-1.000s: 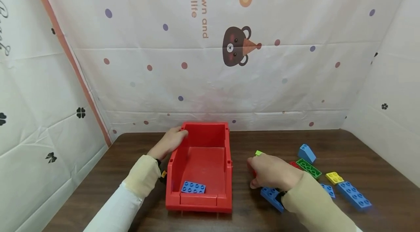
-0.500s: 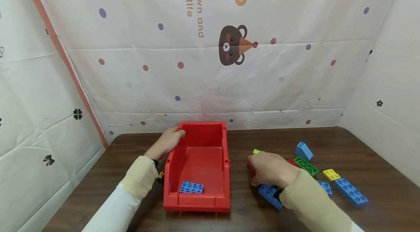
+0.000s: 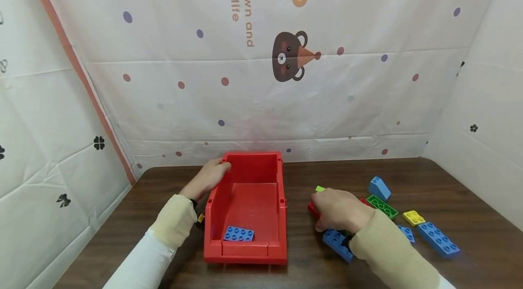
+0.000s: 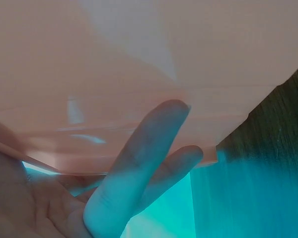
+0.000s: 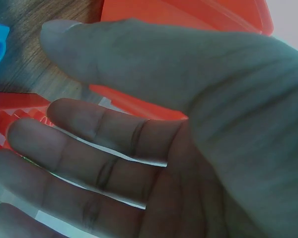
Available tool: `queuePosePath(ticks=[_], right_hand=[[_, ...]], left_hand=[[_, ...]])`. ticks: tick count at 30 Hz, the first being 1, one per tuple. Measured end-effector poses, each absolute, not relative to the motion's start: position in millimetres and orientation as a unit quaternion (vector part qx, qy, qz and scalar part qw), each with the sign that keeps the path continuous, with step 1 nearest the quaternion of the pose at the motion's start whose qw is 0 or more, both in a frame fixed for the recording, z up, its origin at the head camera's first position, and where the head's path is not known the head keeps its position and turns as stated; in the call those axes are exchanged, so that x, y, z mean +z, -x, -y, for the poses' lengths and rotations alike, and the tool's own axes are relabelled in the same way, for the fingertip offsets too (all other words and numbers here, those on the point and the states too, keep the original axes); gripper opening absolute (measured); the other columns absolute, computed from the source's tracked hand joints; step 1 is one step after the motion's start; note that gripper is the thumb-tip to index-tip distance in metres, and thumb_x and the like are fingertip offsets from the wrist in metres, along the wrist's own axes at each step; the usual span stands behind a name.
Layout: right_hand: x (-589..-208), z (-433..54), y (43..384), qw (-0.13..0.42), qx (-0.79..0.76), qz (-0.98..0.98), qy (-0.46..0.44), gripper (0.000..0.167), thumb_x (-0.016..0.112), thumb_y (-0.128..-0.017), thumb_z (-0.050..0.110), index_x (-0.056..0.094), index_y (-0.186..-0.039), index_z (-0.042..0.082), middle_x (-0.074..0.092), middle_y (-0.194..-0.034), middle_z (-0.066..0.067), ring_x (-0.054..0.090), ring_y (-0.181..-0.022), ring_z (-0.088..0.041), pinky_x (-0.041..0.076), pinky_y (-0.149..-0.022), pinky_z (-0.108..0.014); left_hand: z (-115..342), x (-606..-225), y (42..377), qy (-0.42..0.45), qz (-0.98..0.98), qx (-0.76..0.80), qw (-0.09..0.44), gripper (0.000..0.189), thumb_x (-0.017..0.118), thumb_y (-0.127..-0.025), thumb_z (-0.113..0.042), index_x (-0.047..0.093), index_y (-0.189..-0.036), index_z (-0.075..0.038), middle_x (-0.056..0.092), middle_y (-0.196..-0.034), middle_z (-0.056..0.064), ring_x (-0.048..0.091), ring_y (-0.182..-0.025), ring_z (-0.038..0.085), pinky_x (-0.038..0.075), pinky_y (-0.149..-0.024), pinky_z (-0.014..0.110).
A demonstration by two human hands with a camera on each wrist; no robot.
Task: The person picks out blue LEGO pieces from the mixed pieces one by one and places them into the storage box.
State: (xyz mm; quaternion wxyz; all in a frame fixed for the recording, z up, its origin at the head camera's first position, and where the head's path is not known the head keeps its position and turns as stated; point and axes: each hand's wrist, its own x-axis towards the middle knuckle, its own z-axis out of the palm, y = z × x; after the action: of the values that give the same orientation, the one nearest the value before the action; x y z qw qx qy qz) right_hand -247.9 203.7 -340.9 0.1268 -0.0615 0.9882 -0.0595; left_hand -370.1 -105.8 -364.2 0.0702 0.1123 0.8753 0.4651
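Observation:
My left hand (image 3: 208, 178) holds the left rim of a red open-fronted bin (image 3: 253, 207). Its thumb lies over the rim, and in the left wrist view two fingers (image 4: 144, 153) lie along the bin's outer wall. A blue building brick (image 3: 239, 234) rests inside, near the front lip. To the right of the bin, my right hand (image 3: 341, 209) is low over several bricks. In the right wrist view its fingers are only slightly bent, thumb apart, the fingertips beside a red brick (image 5: 20, 111). A lime green brick (image 3: 320, 188) and a long blue brick (image 3: 337, 246) are partly covered by this hand.
Further right on the dark wooden table (image 3: 314, 271) lie a sloped blue brick (image 3: 379, 188), a green brick (image 3: 382, 206), a yellow brick (image 3: 414, 217) and another long blue brick (image 3: 438, 239). A printed white cloth (image 3: 184, 112) hangs behind and at both sides.
My right hand has shifted slightly right, uncovering more of the red brick. The head view has turned a little. The left hand and the bin keep their places.

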Motion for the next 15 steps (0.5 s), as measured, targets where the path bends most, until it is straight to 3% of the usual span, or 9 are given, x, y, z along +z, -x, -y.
queuePosePath(ticks=[7,15], right_hand=[[-341.3,-202.0,244.9,0.130,-0.064,-0.987,0.071,0.041,0.096,-0.076,0.020,0.071,-0.106,0.007,0.066,-0.088,-0.008,0.060,-0.080,-0.026,0.060,-0.080,-0.050],[-346.9,-205.4,242.4,0.130,-0.082,-0.985,0.081,0.039,0.096,-0.076,0.019,0.070,-0.101,0.006,0.065,-0.084,-0.007,0.060,-0.078,-0.025,0.060,-0.082,-0.052]], left_hand=[[108.0,-364.0,367.7,-0.119,-0.867,0.478,0.073,0.034,0.041,-0.106,-0.022,0.059,-0.120,0.004,0.068,-0.108,0.019,0.071,-0.082,0.028,0.062,-0.070,0.037],[107.1,-364.4,367.5,-0.120,-0.866,0.480,0.072,0.033,0.040,-0.106,-0.022,0.059,-0.117,0.003,0.067,-0.103,0.018,0.071,-0.077,0.026,0.062,-0.069,0.036]])
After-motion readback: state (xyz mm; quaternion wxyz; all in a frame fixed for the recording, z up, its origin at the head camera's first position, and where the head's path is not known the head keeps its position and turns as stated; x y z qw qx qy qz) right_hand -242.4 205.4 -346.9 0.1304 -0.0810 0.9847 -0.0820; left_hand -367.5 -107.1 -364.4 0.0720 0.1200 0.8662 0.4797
